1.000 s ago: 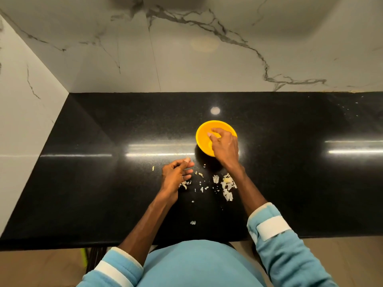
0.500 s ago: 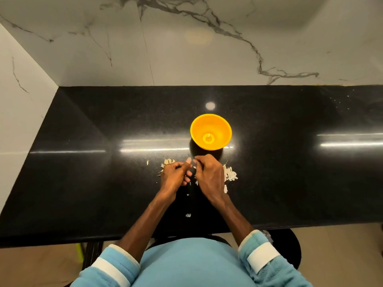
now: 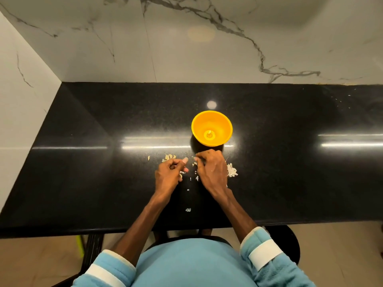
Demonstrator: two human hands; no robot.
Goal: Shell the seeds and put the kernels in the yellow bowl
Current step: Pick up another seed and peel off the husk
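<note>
Here, left hand (image 3: 169,172) and right hand (image 3: 211,170) close together over the desk (image 3: 83,162), fingers curled, grip contents too small to tell, shell scraps (image 3: 231,171) around, yellow bowl (image 3: 219,123) just beyond.

Warm overhead light. The glossy counter (image 3: 83,183) mirrors a lamp spot and long streaks. The yellow bowl (image 3: 211,127) casts a shadow toward the near edge. Wide-angle bowing.

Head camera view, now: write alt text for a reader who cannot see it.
A person's left hand and right hand, both curled, are close together over a black countertop, just in front of a yellow bowl. Whether they pinch a seed is too small to tell. Pale shell fragments lie scattered around both hands.
</note>
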